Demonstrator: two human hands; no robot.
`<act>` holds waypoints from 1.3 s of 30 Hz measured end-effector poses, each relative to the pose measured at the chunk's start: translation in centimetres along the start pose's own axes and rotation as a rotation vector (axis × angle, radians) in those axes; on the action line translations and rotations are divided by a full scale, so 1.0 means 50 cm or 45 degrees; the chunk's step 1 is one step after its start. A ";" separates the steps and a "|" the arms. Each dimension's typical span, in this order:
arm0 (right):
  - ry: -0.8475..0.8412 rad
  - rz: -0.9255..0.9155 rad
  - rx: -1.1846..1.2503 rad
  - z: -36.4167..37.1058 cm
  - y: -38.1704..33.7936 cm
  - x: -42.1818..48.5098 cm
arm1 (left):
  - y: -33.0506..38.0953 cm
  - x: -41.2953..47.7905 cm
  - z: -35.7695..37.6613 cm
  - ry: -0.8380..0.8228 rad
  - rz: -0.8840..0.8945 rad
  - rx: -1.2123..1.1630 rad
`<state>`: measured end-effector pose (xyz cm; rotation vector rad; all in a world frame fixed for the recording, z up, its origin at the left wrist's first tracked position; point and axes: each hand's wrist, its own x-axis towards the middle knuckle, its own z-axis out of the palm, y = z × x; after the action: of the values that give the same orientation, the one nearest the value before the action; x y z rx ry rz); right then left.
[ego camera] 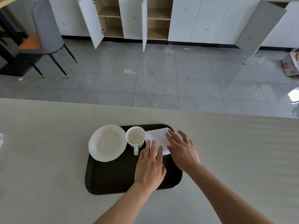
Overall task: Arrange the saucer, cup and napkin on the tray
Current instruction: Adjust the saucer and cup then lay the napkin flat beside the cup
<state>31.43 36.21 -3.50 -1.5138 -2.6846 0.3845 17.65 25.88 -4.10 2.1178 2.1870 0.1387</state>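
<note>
With both hands flat and open, left hand [149,168] and right hand [182,149] should smooth the napkin [156,136] (gently) rightward, clear of the cup [135,138].

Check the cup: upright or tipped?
Upright. The cup stands on the tray with its open mouth facing up, handle toward the camera, beside the saucer.

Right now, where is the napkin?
In the head view the napkin lies flat in the tray's far right corner, just right of the cup, with both hands' fingertips resting on it.
</note>
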 end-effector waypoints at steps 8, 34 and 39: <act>-0.200 -0.078 -0.154 0.012 0.010 0.053 | -0.005 0.025 0.020 -0.062 0.006 -0.017; -0.153 -0.005 -0.098 0.049 0.012 0.003 | -0.012 0.024 0.053 -0.224 0.015 0.018; -0.060 -0.027 -0.026 0.043 0.011 -0.007 | -0.009 0.018 0.033 -0.193 -0.007 0.003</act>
<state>31.75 35.79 -5.66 -1.4987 -2.7466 0.3981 17.41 26.77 -5.79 2.0503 2.1073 -0.0249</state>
